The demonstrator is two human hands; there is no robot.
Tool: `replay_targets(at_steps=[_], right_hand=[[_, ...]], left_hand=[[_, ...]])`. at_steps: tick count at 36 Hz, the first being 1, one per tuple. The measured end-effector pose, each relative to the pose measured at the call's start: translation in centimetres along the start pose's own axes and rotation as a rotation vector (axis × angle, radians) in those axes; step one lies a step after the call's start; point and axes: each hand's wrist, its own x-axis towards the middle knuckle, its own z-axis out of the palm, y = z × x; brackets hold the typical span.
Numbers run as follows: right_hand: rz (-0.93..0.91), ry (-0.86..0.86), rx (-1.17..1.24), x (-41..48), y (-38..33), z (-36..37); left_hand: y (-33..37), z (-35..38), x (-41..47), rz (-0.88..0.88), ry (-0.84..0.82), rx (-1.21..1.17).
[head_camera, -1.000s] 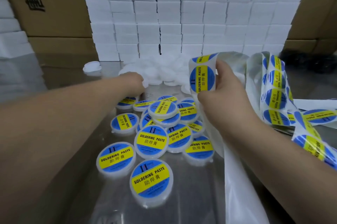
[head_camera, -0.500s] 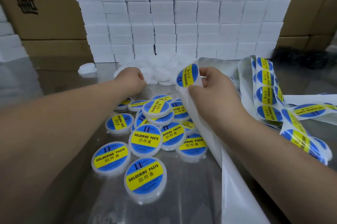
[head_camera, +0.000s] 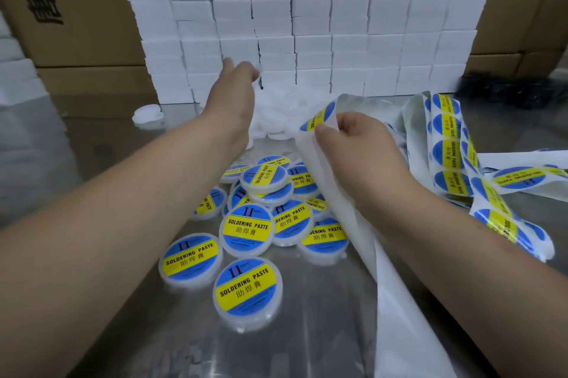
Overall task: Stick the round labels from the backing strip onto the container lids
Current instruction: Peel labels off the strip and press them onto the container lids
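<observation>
Two hands: bare forearms enter from the near edge; the hands are well apart.
Left hand (head_camera: 236,77): raised in front of the blocks, above the plain lids; it is blurred, so whether its fingers hold anything cannot be told.
Right hand (head_camera: 353,144): thumb and fingers pinch the strip (head_camera: 396,300) at its fold, just under one label.
Label (head_camera: 318,117): round and glossy, blue with a yellow band and black print; it sits tilted at the fold, touching the right thumb.
Strip: a smooth, white, glossy ribbon. One bare length falls from the right hand to the near edge. One loaded length (head_camera: 445,153) loops over the table at right, with at least seven labels showing.
Labelled lids (head_camera: 247,293): round, shallow, translucent white plastic, each with a label reading SOLDERING PASTE. About thirteen lie in a loose, overlapping heap between the forearms, some stacked.
Plain lids (head_camera: 276,119): white and round, heaped behind the labelled ones at the foot of the blocks; too blurred to count.
Stray lid (head_camera: 147,114): one, white, lying alone at far left.
Table (head_camera: 307,340): reflective sheet metal.
Blocks (head_camera: 307,24): white, matte and rectangular, stacked as a wall many rows high.
Cartons (head_camera: 76,8): brown cardboard with black printed characters, standing behind the blocks on both sides.
</observation>
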Motion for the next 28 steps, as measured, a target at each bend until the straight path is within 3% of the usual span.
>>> replay_targets(at_steps=[7,12,19,28], right_hand=[[-0.011,-0.052,0.149,-0.6,-0.6,0.2],[-0.007,-0.042,0.167,-0.4,-0.3,-0.1],[-0.067,-0.037,0.071,-0.7,-0.2,0.2],[-0.063,-0.083,0.076,-0.7,-0.1,0.1]], left_hand=[[0.6,-0.4,-5.3,0.136,-0.192,-0.029],[-1.3,-0.9,-5.6,0.188,-0.241,0.125],[-1.9,-2.2,-6.0,0.347,-0.278,0.356],[-2.3,-2.6,-6.7,0.563,-0.206,0.591]])
